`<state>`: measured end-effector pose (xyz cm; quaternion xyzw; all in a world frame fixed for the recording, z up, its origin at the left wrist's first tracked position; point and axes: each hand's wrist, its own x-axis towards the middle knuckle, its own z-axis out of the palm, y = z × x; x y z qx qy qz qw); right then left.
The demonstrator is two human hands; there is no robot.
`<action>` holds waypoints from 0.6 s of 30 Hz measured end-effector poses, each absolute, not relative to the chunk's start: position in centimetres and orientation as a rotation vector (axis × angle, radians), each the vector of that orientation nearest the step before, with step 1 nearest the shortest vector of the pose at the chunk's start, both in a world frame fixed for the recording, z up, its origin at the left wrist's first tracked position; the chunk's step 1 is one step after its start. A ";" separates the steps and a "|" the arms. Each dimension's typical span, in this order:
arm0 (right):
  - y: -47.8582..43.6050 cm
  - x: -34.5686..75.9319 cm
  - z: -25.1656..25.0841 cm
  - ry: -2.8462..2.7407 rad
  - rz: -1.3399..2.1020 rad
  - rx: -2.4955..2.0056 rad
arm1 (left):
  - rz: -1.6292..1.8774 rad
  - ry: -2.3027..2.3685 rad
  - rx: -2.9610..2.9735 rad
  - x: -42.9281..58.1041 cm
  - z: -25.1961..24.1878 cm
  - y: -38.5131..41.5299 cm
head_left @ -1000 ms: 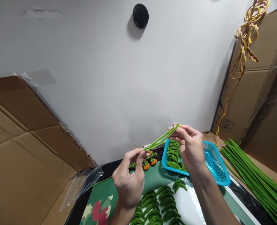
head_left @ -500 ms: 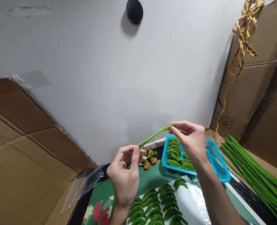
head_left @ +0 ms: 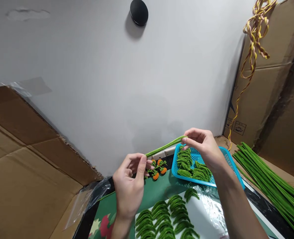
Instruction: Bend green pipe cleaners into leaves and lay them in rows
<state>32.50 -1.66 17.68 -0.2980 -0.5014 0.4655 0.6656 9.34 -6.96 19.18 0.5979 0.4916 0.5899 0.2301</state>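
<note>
Single head-worn view from the person's side of the bench (head_left: 87, 217), looking forward and down at close range over both hands (head_left: 130, 182), wall (head_left: 99, 83) filling most of the upper frame, bench's far edge slanting up rightward, near edge below frame.

You've got decent soft light, faint shadows on the far wall (head_left: 94, 76), glare on the near-right plastic (head_left: 213, 208), right cardboard (head_left: 268, 96) kinda dim.
</note>
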 end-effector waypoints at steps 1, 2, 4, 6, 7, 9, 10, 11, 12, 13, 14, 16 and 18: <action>-1.7 32.3 17.8 -1.120 1.087 -0.622 | 1.589 1.312 1.611 9.2 19.2 -6.8; -1.8 32.0 17.9 -1.094 1.132 -0.565 | 1.573 1.269 1.571 9.1 19.1 -6.7; -2.2 31.1 18.1 -1.033 1.223 -0.476 | 1.572 1.195 1.489 9.3 19.0 -6.7; -2.5 30.1 18.3 -1.004 1.279 -0.440 | 1.567 1.157 1.432 9.7 18.9 -6.7; -2.7 29.7 18.4 -1.006 1.297 -0.435 | 1.563 1.151 1.413 9.9 18.9 -6.8; -2.9 29.0 18.5 -1.017 1.327 -0.444 | 1.559 1.144 1.393 10.1 18.9 -6.9; -2.9 28.8 18.5 -1.008 1.336 -0.455 | 1.562 1.143 1.395 10.2 18.9 -7.0; -2.8 28.5 18.5 -0.980 1.339 -0.467 | 1.562 1.143 1.404 10.3 18.8 -7.1; -2.8 28.3 18.4 -0.937 1.333 -0.477 | 1.566 1.146 1.421 10.3 18.8 -7.1; -2.7 28.1 18.3 -0.888 1.322 -0.484 | 1.567 1.154 1.446 10.3 18.8 -7.2; -2.6 27.9 18.3 -0.838 1.304 -0.487 | 1.569 1.165 1.477 10.3 18.7 -7.2; -2.4 27.5 18.1 -0.745 1.256 -0.490 | 1.589 1.194 1.546 10.4 18.6 -7.4; -2.3 27.2 18.0 -0.679 1.222 -0.492 | 1.629 1.216 1.607 10.6 18.4 -7.5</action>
